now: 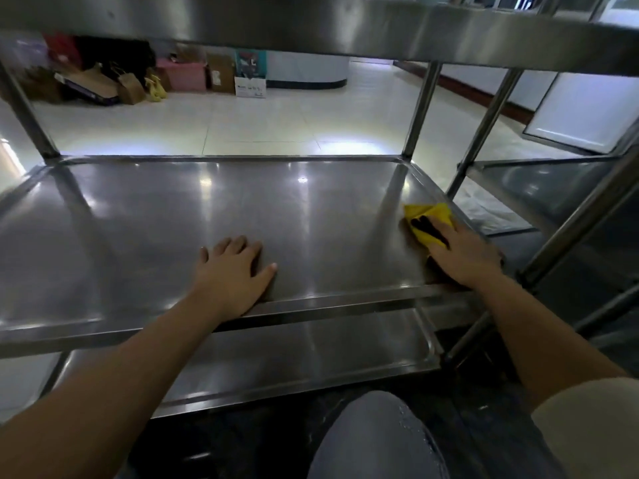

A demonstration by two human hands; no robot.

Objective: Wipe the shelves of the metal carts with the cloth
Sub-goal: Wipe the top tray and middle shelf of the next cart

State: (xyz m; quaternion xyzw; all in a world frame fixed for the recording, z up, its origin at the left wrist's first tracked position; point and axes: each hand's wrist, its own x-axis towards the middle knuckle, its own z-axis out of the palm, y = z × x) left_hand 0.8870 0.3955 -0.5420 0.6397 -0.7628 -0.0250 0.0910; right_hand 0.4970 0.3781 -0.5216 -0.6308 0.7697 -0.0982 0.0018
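Observation:
A steel cart fills the view, and its middle shelf [173,219] lies right in front of me. A yellow cloth [428,216] with a dark pattern lies at the shelf's right edge. My right hand [460,252] presses flat on the cloth with straight fingers, covering its near part. My left hand [231,267] rests flat on the bare metal near the shelf's front rim, fingers spread, holding nothing. The top shelf [345,25] hangs overhead and the lower shelf [294,354] shows beneath the front rim.
A second metal cart [539,188] stands close on the right, its posts near my right arm. Upright posts [420,108] rise at the shelf's corners. Boxes and bags [138,77] are piled on the tiled floor beyond. My knee [373,440] is below the cart.

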